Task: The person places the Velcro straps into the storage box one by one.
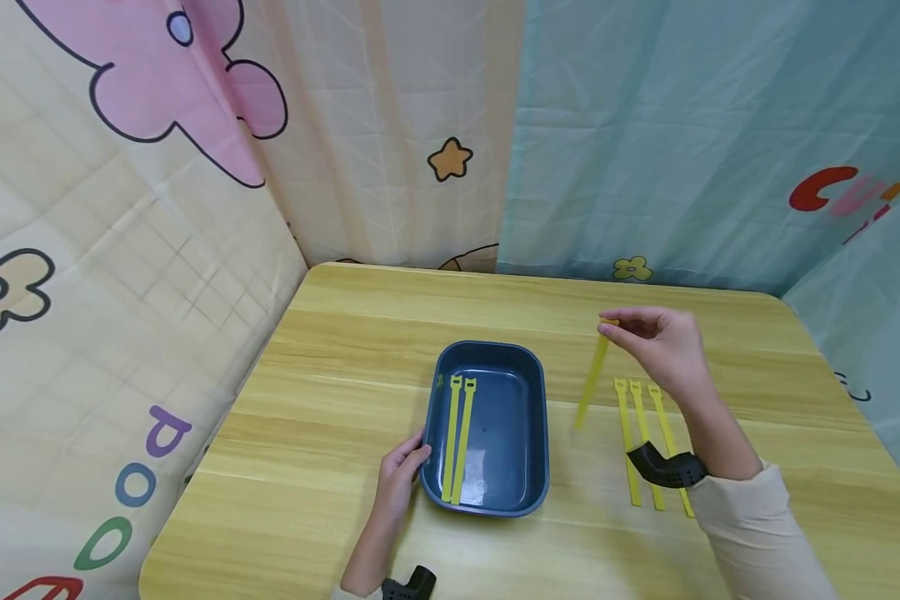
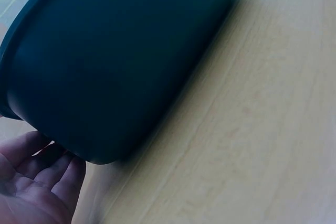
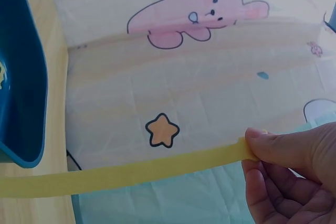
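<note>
High head view, close wrist views
From above both grips, head looks forward and down; left wrist faces the tub [image 2: 121, 66] beside its grip; right wrist, past its grip, shares tub and curtain [image 3: 220, 93] with head.

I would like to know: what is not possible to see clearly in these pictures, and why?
Head view: a black wrist device covers parts of the yellow strips on the table.
Head view: the lower end of the held strip is blurred.
Right wrist view: the right hand partly covers this strip's pinched end; the left picture edge cuts off the other.
Left wrist view: the outer wall of the tub hides its inside.
</note>
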{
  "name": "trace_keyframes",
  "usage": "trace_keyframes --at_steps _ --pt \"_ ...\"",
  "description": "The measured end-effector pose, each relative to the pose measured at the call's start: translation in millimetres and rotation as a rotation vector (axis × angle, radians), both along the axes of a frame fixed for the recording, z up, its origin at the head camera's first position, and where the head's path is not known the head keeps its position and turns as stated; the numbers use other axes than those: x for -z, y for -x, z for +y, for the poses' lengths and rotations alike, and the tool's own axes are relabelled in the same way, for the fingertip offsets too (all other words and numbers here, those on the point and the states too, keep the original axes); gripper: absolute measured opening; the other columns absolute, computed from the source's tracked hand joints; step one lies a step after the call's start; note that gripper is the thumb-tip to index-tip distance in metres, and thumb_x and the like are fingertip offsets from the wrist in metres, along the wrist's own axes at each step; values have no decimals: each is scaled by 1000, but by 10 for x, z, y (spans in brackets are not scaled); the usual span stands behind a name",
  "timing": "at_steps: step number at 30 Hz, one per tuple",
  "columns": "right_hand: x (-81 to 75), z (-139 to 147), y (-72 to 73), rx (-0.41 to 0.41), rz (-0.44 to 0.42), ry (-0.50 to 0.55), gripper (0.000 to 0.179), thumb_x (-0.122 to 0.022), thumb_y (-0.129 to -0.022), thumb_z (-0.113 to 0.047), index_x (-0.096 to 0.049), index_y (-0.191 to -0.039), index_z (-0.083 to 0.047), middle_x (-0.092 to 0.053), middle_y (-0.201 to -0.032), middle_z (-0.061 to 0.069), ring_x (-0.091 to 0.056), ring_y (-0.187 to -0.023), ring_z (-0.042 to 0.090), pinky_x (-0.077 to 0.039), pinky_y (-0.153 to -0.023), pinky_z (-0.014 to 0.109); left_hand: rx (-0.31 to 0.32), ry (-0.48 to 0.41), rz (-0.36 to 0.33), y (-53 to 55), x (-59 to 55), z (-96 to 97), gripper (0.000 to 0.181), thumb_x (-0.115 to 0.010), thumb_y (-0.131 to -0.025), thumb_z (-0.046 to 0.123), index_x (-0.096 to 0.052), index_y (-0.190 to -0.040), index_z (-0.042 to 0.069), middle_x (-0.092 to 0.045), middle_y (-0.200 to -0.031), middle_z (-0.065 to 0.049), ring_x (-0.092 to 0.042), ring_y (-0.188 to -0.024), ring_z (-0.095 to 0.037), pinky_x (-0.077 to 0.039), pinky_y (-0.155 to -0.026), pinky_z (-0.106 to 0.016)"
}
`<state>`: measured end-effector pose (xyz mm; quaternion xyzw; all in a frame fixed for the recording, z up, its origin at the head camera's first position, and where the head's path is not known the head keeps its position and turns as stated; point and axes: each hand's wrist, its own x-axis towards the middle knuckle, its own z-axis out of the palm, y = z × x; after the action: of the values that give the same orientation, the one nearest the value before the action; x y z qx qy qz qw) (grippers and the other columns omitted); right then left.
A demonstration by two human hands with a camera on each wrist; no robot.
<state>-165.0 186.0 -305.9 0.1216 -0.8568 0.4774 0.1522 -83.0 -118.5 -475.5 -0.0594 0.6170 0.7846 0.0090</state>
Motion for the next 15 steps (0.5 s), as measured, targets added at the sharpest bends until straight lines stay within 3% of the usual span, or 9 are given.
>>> trace_keyframes --at_steps 6,15 --pt "-98 -94 -22 -19 52 71 21 -66 -71 -16 -65 -87 -2 -63 -78 1 -58 -66 10 -46 -57 17 -2 1 -8 6 6 0 43 -53 -80 13 -44 -119 -5 -42 -123 -14 -37 -112 -20 -36 -84 -22" --pt "-147 -260 -101 -115 80 221 21 -67 -69 -8 -64 -88 1 -64 -79 4 -59 -69 15 -48 -60 21 3 -8 -2 4 -2 -3 43 -53 -80 13 -43 -119 -5 -42 -123 -14 -37 -112 -20 -36 -85 -22"
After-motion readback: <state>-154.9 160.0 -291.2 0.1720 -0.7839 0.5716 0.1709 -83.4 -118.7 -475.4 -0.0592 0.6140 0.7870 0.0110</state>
